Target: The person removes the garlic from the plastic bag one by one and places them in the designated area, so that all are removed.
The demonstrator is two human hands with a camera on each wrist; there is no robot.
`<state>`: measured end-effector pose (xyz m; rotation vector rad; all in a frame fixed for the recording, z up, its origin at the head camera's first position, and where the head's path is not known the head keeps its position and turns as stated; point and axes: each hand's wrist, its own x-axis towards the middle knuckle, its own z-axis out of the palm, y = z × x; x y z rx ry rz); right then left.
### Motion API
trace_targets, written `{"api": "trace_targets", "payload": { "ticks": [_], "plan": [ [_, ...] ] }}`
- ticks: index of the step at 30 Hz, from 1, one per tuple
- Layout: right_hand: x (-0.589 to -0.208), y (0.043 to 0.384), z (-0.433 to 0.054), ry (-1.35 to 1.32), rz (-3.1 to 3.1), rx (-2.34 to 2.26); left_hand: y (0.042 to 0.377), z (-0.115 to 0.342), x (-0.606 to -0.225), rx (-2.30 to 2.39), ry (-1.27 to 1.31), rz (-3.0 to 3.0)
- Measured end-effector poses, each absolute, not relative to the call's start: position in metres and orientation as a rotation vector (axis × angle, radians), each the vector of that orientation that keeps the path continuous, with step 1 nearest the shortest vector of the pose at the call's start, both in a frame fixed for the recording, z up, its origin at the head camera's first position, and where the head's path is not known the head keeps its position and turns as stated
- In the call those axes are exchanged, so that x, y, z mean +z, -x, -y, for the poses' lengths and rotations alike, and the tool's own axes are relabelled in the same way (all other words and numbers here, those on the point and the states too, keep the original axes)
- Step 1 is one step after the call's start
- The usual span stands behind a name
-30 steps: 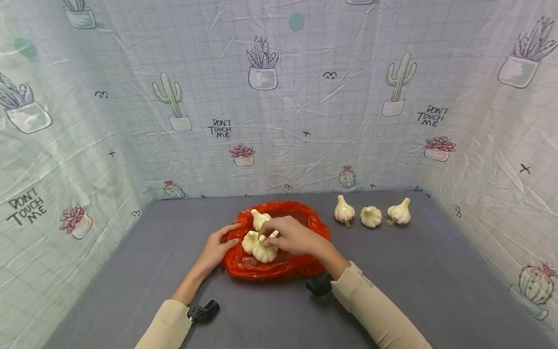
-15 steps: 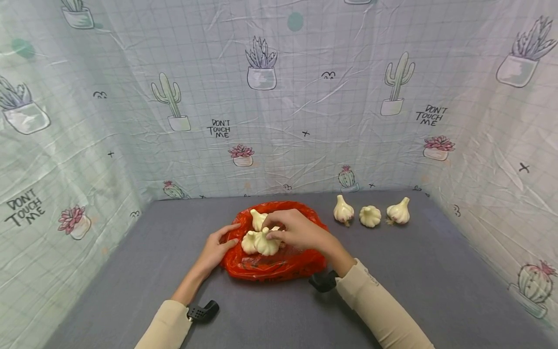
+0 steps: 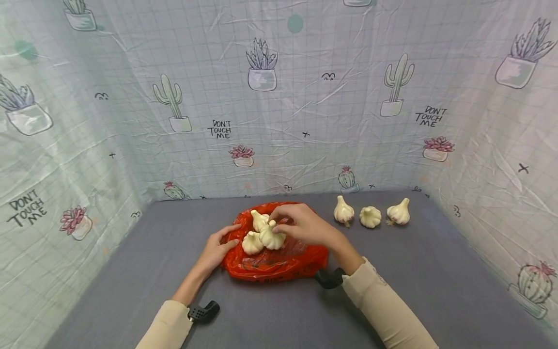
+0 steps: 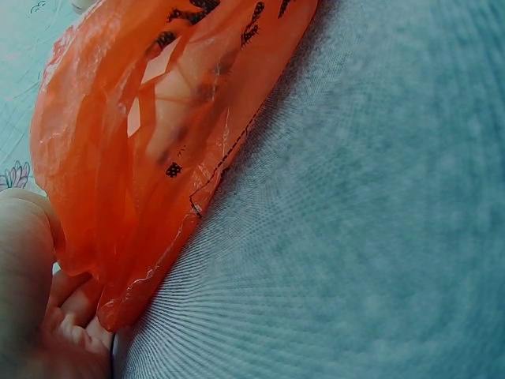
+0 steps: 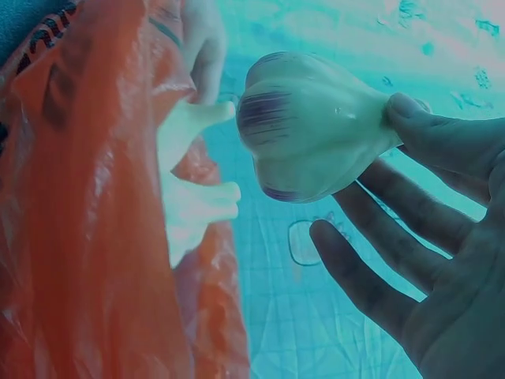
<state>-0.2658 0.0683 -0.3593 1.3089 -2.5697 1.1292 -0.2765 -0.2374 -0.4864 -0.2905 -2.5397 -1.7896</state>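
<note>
My right hand (image 3: pixel 310 225) pinches a garlic bulb (image 3: pixel 272 237) by its stem, above the red plastic bag (image 3: pixel 279 271). In the right wrist view this garlic bulb (image 5: pixel 308 130) hangs clear of the bag, with thumb and fingertip at its neck and the other fingers spread. Two more garlic bulbs, one nearer (image 3: pixel 252 244) and one farther back (image 3: pixel 259 220), lie in the bag's open mouth. On the bag's left side my left hand (image 3: pixel 215 248) holds the rim. The left wrist view has the bag's edge between thumb and fingers; the fingertips are partly hidden.
To the right of the bag, three loose garlic bulbs stand in a row on the grey table: a left one (image 3: pixel 344 211), a middle one (image 3: pixel 370 216) and a right one (image 3: pixel 398 212). A printed cloth backdrop (image 3: pixel 279 111) encloses the back and sides.
My right hand has lifted the garlic bulb up and slightly right, away from the bag and the other bulbs. The left hand stays in place on the bag.
</note>
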Motion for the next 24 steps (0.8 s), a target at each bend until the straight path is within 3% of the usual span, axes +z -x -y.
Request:
{"api": "trace_targets", "payload": {
  "ticks": [24],
  "plan": [
    [-0.349,0.268,-0.099,-1.191,2.512,1.158,0.277,0.237,-0.487,-1.784,0.303,2.543]
  ]
}}
